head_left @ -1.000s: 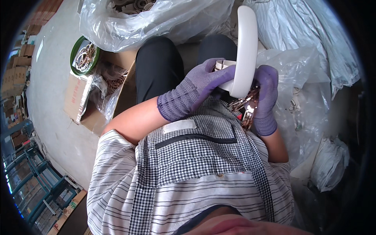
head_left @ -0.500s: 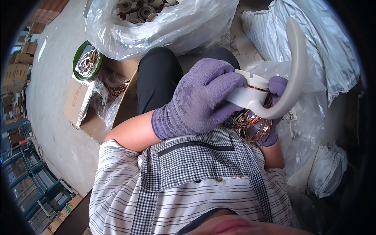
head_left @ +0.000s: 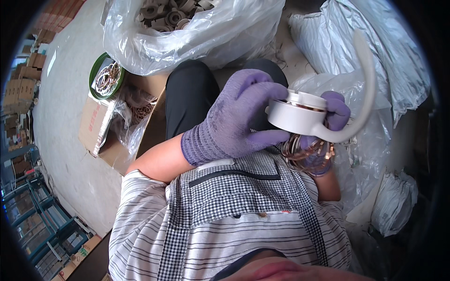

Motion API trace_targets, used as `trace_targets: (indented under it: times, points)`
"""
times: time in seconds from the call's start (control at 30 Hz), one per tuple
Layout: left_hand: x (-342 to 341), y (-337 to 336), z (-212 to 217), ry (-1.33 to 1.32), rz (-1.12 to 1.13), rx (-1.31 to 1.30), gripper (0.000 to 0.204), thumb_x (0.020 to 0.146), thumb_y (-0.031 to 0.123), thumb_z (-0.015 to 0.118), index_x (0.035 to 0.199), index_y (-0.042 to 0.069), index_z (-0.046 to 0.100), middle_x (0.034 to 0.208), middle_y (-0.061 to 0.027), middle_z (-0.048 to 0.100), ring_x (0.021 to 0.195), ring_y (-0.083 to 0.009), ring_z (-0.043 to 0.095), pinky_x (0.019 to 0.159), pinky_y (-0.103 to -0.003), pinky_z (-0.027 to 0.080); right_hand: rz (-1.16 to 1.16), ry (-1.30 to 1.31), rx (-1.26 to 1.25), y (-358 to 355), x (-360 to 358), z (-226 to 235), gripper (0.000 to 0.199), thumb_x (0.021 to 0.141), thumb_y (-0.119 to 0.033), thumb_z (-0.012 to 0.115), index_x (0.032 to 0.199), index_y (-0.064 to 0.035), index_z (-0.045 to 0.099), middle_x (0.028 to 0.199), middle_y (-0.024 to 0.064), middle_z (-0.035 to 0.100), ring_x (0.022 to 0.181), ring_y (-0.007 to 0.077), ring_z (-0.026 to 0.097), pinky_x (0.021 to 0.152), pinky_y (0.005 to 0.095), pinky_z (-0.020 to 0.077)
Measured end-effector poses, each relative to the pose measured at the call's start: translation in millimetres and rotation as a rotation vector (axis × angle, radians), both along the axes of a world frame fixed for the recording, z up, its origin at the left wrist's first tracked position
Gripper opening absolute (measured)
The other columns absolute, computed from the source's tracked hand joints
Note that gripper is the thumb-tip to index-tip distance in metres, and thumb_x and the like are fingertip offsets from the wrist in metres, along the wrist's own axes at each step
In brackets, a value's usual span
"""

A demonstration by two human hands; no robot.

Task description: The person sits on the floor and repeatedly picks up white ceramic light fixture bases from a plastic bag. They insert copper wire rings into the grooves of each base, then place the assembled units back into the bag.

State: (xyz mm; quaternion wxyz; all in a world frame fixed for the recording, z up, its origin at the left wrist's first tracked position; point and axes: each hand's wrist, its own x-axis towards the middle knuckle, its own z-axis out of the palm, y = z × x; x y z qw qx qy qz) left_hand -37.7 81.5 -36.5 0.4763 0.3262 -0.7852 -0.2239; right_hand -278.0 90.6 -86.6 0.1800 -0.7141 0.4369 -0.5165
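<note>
Both my hands wear purple knit gloves. My left hand point(head_left: 239, 114) reaches in from the left, its fingertips on the upper rim of a white round plastic housing point(head_left: 295, 118) and its thumb near the lower edge. A long curved hook-like arm point(head_left: 368, 89) sweeps out from the housing to the right and up. On top sits a notched white collar point(head_left: 307, 99), with a thin copper-coloured band showing under it. Partly hidden behind the housing, my right hand point(head_left: 336, 111) curls its fingers at the far side. Several copper-coloured rings point(head_left: 307, 152) hang in a bundle below, by my right palm.
A clear plastic bag point(head_left: 197, 44) of grey ring-shaped parts point(head_left: 176, 18) stands beyond my knees. To the left, a cardboard box point(head_left: 96, 124) holds copper rings, with a green-rimmed round container point(head_left: 107, 76) at its corner. White sacks point(head_left: 347, 42) lie at the right.
The housing has turned so more of its round side shows, and the curved arm has swung slightly right. My left fingers have loosened and shifted back to its left edge.
</note>
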Motion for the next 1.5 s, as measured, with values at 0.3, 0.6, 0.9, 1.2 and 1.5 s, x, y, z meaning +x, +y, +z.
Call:
trace_targets:
  times: [0.3, 0.6, 0.9, 1.2, 1.5]
  points:
    - [-7.3, -1.5, -8.5, 0.151, -0.025, 0.022, 0.057, 0.069, 0.020, 0.093, 0.112, 0.004, 0.059, 0.108, -0.0127, 0.062, 0.100, -0.0276, 0.063, 0.089, -0.037, 0.052, 0.032, -0.252, 0.112, 2.3, 7.5, 3.4, 0.075, 0.084, -0.047, 0.083, 0.132, -0.0067, 0.042, 0.124, 0.0088, 0.051, 0.113, 0.0210, 0.055, 0.099, 0.0380, 0.0463]
    - [-16.1, 4.3, -4.8, 0.149, -0.154, 0.053, 0.059, 0.069, 0.019, 0.096, 0.111, 0.004, 0.058, 0.099, -0.0073, 0.060, 0.091, -0.0219, 0.058, 0.085, -0.034, 0.049, 0.118, -0.338, 0.205, 10.3, 4.6, 4.8, 0.069, 0.088, -0.036, 0.080, 0.138, -0.0084, 0.041, 0.135, 0.0104, 0.050, 0.124, 0.0223, 0.053, 0.108, 0.0405, 0.0431]
    - [-13.1, 7.3, 5.6, 0.226, -0.009, -0.039, 0.066, 0.066, 0.020, 0.100, 0.116, 0.004, 0.059, 0.102, -0.0087, 0.060, 0.094, -0.0207, 0.059, 0.085, -0.033, 0.050, 0.210, -0.546, 0.264, 5.1, 7.4, -16.3, 0.069, 0.095, -0.040, 0.072, 0.146, -0.0077, 0.039, 0.139, 0.0134, 0.053, 0.128, 0.0245, 0.055, 0.109, 0.0440, 0.0468]
    - [-16.0, 7.2, -4.1, 0.134, -0.001, -0.063, 0.051, 0.070, 0.015, 0.094, 0.111, 0.004, 0.065, 0.101, -0.0108, 0.064, 0.091, -0.0265, 0.062, 0.082, -0.036, 0.052, 0.426, -0.563, 0.470, 0.8, 20.4, -13.9, 0.047, 0.106, -0.028, 0.058, 0.143, -0.0018, 0.045, 0.132, 0.0126, 0.059, 0.117, 0.0220, 0.062, 0.101, 0.0363, 0.0532]
    - [-32.9, 5.2, -35.6, 0.260, -0.235, 0.475, 0.071, 0.080, 0.015, 0.088, 0.140, 0.001, 0.053, 0.121, -0.0097, 0.059, 0.108, -0.0204, 0.061, 0.098, -0.035, 0.050, -0.163, -0.253, 0.292, 9.5, -130.1, 1.2, 0.036, 0.105, -0.028, 0.059, 0.132, -0.0043, 0.055, 0.119, 0.0111, 0.065, 0.099, 0.0203, 0.065, 0.085, 0.0337, 0.0547]
